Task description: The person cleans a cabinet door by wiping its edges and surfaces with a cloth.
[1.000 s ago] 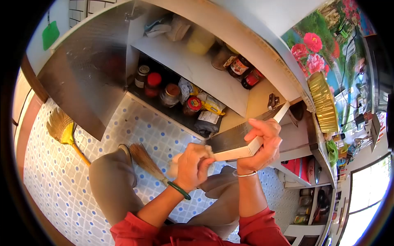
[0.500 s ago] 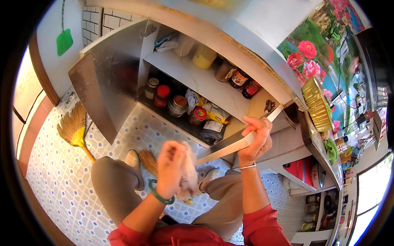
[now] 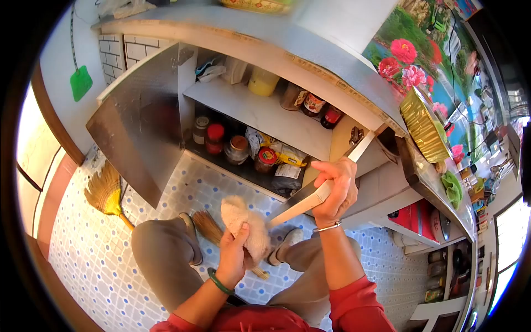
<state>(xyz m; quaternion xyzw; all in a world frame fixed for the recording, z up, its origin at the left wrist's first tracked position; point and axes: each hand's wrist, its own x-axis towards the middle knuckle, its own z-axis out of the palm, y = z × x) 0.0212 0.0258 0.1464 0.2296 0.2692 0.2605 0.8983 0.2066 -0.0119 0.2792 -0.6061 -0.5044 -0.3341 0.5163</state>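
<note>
A pale pink, fluffy cloth is gripped in my left hand, low in front of my knees, with the thumb pressed on it. My right hand is wrapped round the edge of the right cabinet door, which stands open and is seen nearly edge-on. The cloth is just left of the door's lower corner. Behind the door is the open cabinet, with jars and packets on its lower board and more jars on the shelf.
The left cabinet door stands open. One broom lies at the far left and another between my feet. A gold tray and a green cloth are on the counter at right. A green fly swatter hangs on the wall.
My left hand has come away from the door edge with the cloth, which now shows more fully. My right hand stays on the door, now seen more edge-on. The view has shifted.
</note>
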